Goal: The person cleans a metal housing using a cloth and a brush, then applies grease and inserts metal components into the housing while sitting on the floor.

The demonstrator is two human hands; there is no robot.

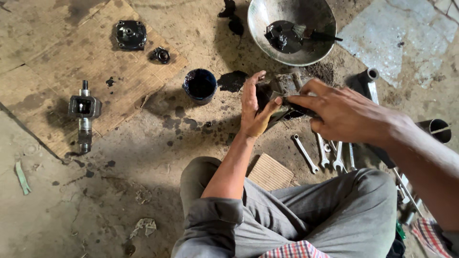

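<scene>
I sit on an oil-stained floor with my knees drawn up. My left hand point(254, 107) cups the left side of a greasy metal machine part point(283, 91), thumb pressed on it. My right hand point(342, 111) grips the same part from the right, fingers over its top. The part is held just above the floor, in front of a metal bowl point(267, 19) with black oil and a brush in it.
A dark cup of oil point(200, 85) stands left of my hands. Several spanners point(330, 155) lie by my right knee. On cardboard point(119, 86) at the left lie a shaft housing point(84, 112), a black cover point(130, 34) and a small bearing point(161, 55). Metal tubes point(437, 129) lie at the right.
</scene>
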